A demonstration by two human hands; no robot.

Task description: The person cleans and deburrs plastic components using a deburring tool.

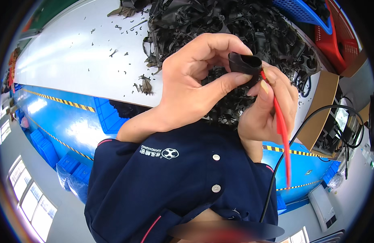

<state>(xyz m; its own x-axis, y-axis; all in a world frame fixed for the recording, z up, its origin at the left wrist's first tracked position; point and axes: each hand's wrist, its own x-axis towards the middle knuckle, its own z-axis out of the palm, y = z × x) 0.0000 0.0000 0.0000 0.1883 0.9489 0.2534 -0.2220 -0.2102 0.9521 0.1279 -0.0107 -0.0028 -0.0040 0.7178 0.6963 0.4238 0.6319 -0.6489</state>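
Note:
My left hand pinches a black, hollow, rubber-like sleeve between thumb and fingers, with its open end facing up. Close against the sleeve's right side, my right hand grips a slim, red, tapered tool. The tool's long end hangs down past the palm, while its upper tip meets the sleeve's edge; the exact contact is hidden by fingers. Both hands are raised over the near edge of a large heap of thin black rubber-like pieces.
The heap lies on a white table dotted with small black scraps. At the far right stand a blue basket and a red basket. A cardboard box and a black cable are on the right; a blue crate sits below left.

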